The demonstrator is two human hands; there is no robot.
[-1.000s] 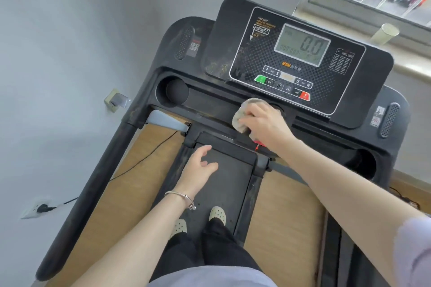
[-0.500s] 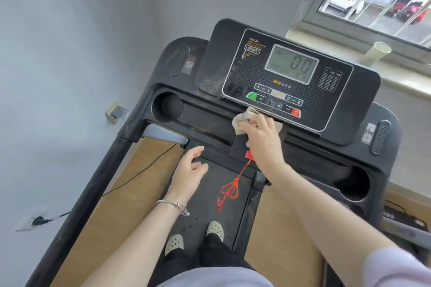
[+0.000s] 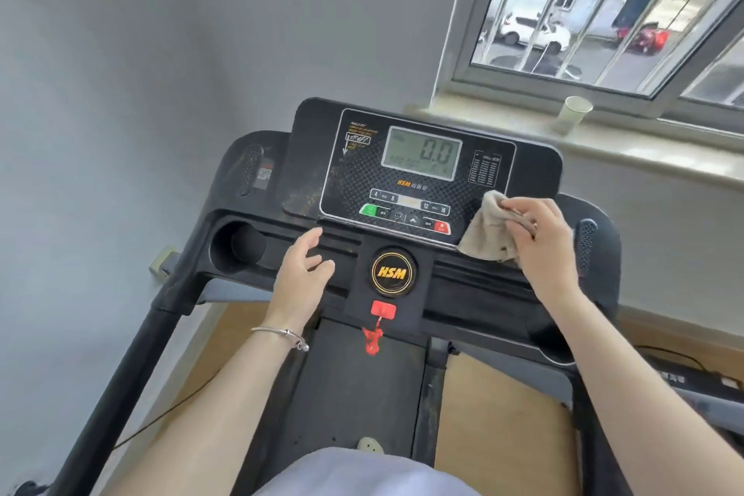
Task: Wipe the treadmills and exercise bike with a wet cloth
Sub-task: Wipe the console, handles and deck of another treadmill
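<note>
Right hand [image 3: 543, 242] grips beige cloth [image 3: 489, 232] against the treadmill console [image 3: 426, 169] — bunched beneath its fingers. Left hand [image 3: 300, 274] open — apparently resting below.

Plain grey wall [image 3: 141, 52] ahead and to the left, evenly lit by daylight. Window [image 3: 612, 8] upper right, pale frame with vertical bars; outside, a street with a white car [image 3: 531, 32] and something red. Pale stone sill [image 3: 644, 149] below it, paper cup [image 3: 573, 114] standing on it. Wood-tone floor [image 3: 503, 427]. Small wall socket [image 3: 161, 266] low on the left, thin black cable [image 3: 169, 415] along the floor.
</note>
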